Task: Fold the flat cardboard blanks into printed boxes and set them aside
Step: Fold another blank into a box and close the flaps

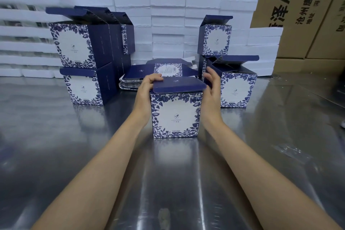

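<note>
Where my forearms converge on the steel table (74, 155), I see the box (175, 115) standing upright, front panel facing me. My left hand (147, 85) curls over the near-left edge of its navy lid flap (179, 85), fingertips pinching it. My right hand (211, 84) lies with fairly straight fingers against the flap's right end; its palm side is hidden. Behind, the flat blanks (134, 80) are partly blocked. Finished boxes (82, 56) stand stacked left and right. Foam blocks (168, 20) and cartons (298, 5) behind are cut off.

brown cartons (291, 15) cropped — print cut off, foam stacks (22, 30) blurred
</note>
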A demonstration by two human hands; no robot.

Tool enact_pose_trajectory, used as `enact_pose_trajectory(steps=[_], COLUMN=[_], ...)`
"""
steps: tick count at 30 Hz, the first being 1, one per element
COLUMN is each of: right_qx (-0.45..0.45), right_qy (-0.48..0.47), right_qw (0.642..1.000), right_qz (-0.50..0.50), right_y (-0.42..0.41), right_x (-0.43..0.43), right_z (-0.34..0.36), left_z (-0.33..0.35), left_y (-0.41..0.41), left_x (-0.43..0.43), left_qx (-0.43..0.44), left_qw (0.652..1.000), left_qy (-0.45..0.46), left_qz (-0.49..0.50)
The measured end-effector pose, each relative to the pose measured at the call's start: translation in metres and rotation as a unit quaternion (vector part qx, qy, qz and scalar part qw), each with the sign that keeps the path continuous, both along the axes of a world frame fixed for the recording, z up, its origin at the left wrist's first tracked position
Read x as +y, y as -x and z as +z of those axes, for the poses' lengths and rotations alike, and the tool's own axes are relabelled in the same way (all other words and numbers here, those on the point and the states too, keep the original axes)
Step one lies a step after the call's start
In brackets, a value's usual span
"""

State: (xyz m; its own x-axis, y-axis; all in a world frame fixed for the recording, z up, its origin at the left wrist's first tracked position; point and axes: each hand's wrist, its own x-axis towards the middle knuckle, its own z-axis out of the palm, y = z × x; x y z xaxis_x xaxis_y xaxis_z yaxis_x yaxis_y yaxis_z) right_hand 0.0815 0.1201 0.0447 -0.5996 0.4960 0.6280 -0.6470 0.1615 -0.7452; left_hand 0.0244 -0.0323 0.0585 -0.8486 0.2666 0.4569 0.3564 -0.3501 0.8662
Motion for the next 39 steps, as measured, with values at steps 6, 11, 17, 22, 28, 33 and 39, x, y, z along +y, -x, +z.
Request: enact_pose_trajectory(steps=[6, 11, 17, 22, 28, 33, 39], right_qx=[0.028, -0.021, -0.003, -0.004, -0.034, -0.032, -0.048], right_qy=[-0.061, -0.093, -0.161, -0.267, -0.162, -0.085, -0.037], right_qw=[0.998, 0.994, 0.98, 0.957, 0.983, 0.996, 0.998], right_qz=[-0.02, -0.057, -0.114, -0.117, -0.078, -0.008, 0.021], right_y=[-0.001, -0.004, -0.01, -0.014, -0.015, -0.019, -0.019], right_x=[-0.001, 0.005, 0.005, 0.002, -0.007, -0.01, -0.011], right_z=[-0.013, -0.009, -0.007, -0.01, 0.007, 0.017, 0.023], left_z=[-0.005, -0.012, -0.014, -0.013, 0.002, 0.01, 0.015], left_y=[0.007, 0.009, 0.003, 0.0, -0.013, -0.02, -0.019], left_x=[0.0, -0.009, -0.01, -0.009, -0.004, 0.002, 0.001], left_qx=[-0.032, 0.215, 0.281, 0.328, 0.247, 0.172, 0.132], left_qw=[0.999, 0.953, 0.943, 0.911, 0.948, 0.977, 0.986], left_qy=[-0.006, 0.104, 0.093, 0.17, 0.11, 0.063, 0.043], left_qz=[-0.031, 0.185, 0.154, 0.184, 0.168, 0.11, 0.089])
